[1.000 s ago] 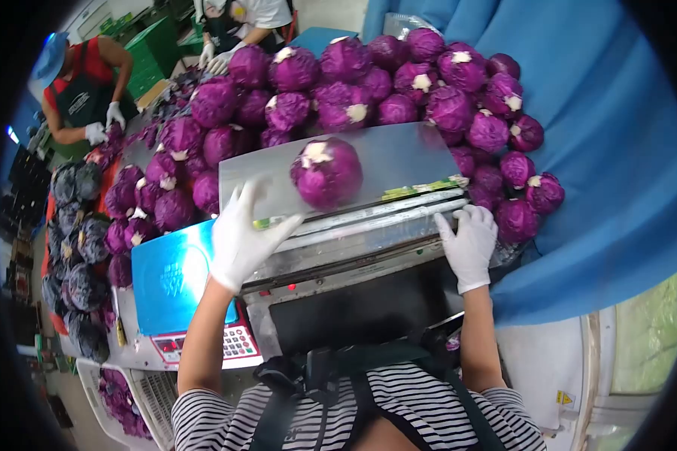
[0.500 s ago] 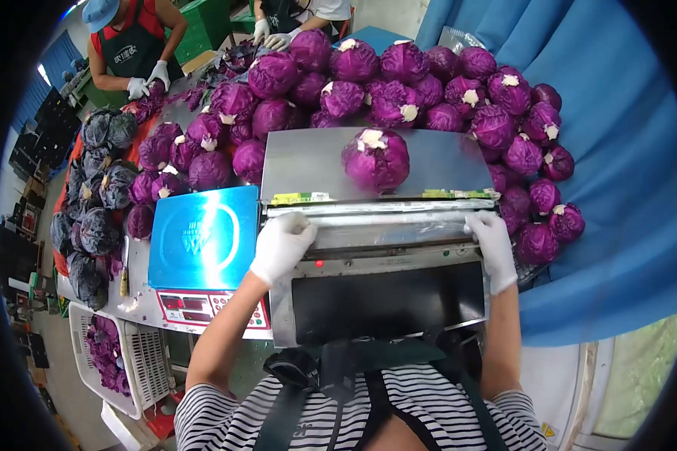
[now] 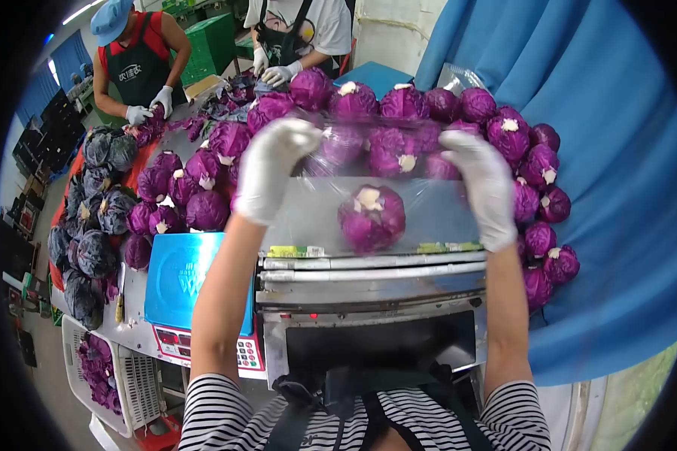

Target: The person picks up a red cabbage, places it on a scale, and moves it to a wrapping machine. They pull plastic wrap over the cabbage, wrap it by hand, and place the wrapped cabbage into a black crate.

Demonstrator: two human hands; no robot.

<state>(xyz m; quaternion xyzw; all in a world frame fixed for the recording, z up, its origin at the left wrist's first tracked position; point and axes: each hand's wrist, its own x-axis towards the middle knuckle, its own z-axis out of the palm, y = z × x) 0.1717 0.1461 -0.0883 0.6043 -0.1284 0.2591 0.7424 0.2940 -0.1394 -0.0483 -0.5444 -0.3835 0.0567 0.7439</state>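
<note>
My left hand (image 3: 273, 167), in a white glove, is raised over the wrapping machine (image 3: 274, 338), its fingers pinching one edge of a sheet of clear plastic film (image 3: 320, 167). Opposite it, my gloved right hand (image 3: 483, 184) grips the other side, slightly blurred. The film stretches between them and down towards the white roller bars (image 3: 376, 273). Beneath it, a purple cabbage (image 3: 372, 219) with a pale cut stem rests on the machine's metal top plate (image 3: 301, 218). Yellow-green labels (image 3: 297, 251) line the plate's front edge.
Trimmed red cabbages (image 3: 405, 103) are piled behind and on both sides. A blue-topped scale (image 3: 173, 274) stands left, near untrimmed cabbages (image 3: 98, 254), a knife (image 3: 119, 301) and a white basket (image 3: 132, 376) of leaves. Two co-workers (image 3: 139, 71) work at the back; a blue curtain (image 3: 617, 225) hangs right.
Both hands have lifted from the roller bars up and away past the cabbage, drawing the film out over it. The view has tilted slightly upward.
</note>
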